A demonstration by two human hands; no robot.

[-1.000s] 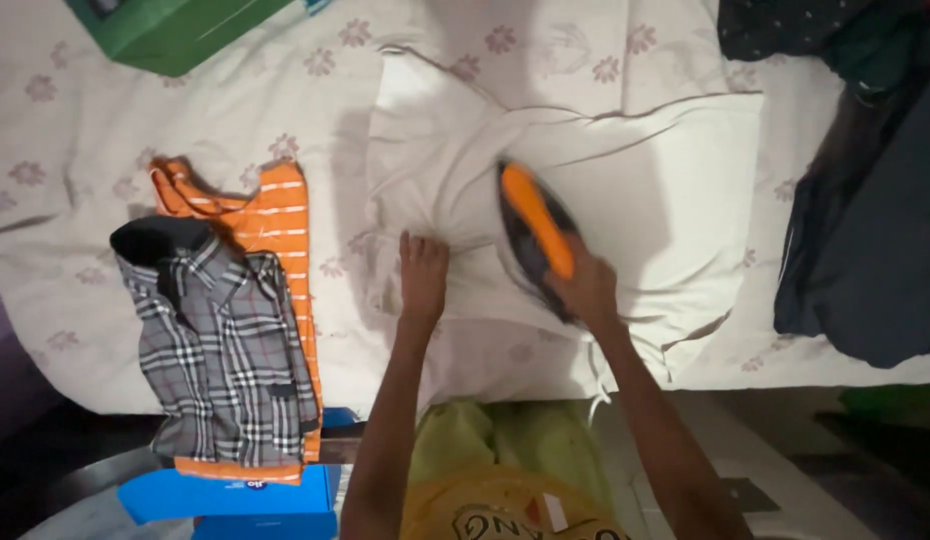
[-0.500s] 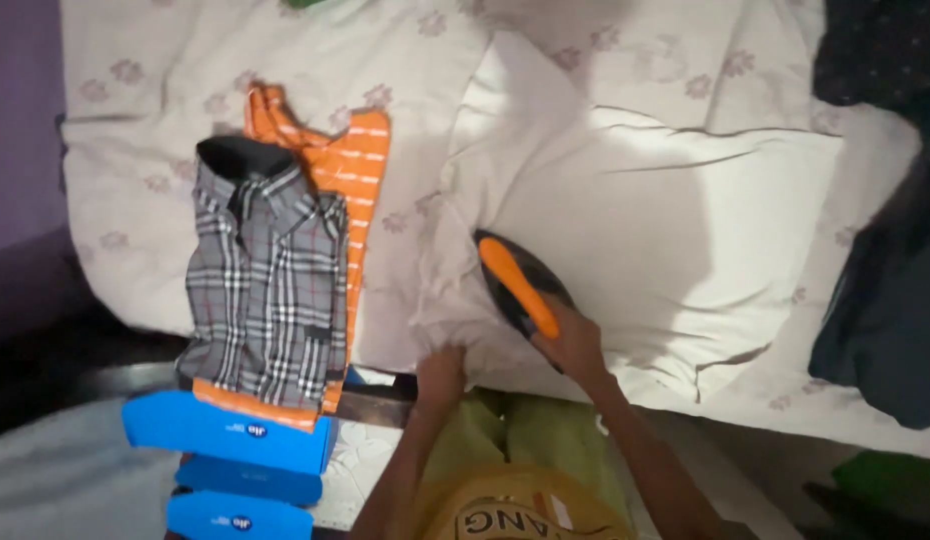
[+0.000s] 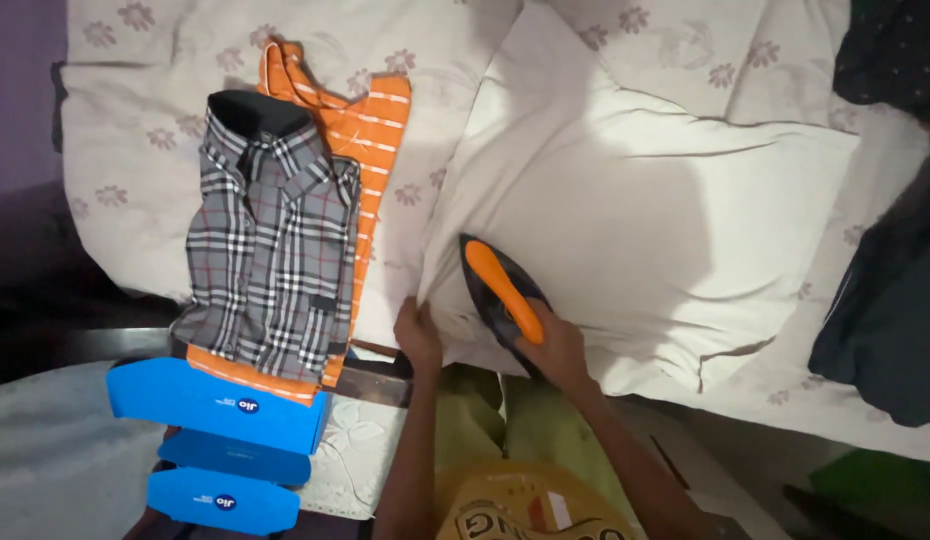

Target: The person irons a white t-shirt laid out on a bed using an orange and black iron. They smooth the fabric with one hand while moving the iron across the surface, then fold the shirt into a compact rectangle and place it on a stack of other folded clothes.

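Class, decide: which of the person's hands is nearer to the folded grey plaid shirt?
Left. The left hand pinches the white cloth's edge just right of the plaid shirt; the right hand grips the iron farther away.

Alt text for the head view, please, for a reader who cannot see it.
The right hand presses a black iron with an orange handle onto a white cloth, whose near edge the left hand holds. To the left, a folded grey plaid shirt lies on an orange striped garment.
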